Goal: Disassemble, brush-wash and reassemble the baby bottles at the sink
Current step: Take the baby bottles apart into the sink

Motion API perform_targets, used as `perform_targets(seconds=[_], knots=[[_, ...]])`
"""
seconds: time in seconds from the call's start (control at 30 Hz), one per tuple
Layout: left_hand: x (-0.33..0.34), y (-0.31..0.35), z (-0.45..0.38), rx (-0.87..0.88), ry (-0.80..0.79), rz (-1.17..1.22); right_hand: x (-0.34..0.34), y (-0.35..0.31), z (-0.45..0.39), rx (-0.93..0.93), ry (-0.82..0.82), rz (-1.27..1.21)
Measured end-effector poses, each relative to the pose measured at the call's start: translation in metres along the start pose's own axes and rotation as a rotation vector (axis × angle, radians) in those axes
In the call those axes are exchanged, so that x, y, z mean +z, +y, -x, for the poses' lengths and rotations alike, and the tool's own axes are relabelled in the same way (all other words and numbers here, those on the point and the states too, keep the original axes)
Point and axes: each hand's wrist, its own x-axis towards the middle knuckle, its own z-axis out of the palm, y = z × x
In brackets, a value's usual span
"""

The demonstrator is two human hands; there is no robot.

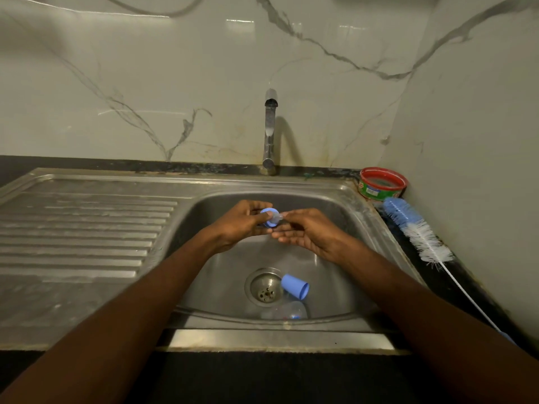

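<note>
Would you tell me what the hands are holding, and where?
The left hand grips the blue ring; the right hand pinches the clear teat's tip.

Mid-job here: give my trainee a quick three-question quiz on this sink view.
1. True or false: the bottle brush lies inside the sink basin.
2. What does the left hand hold: A) blue collar ring B) red tub C) tap?
3. Fill in: the blue cap lies beside the ____.

Key: 1 false, it lies on the counter to the right; 2 A, while the right hand pinches the clear teat; 3 drain.
</note>
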Motion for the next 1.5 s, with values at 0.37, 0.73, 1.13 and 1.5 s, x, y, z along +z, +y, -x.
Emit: perform_targets(seconds=[0.37,0.73,1.13,1.5], knots=[[0.003,0.005,0.007,0.001,-0.040,0.031,-0.008,0.006,-0.011,-0.062,0.109,-0.003],[0.005,0.008,0.008,-0.026,-0.051,-0.021,-0.009,0.011,-0.015,-0.099,0.209,0.106],[0.015,0.006,0.010,-0.028,0.100,-0.096,-0.002,0.013,-0.010,-0.109,0.181,0.171],[0.029,0.006,0.014,0.105,0.178,-0.221,0.000,0.011,-0.005,-0.144,0.221,0.175]])
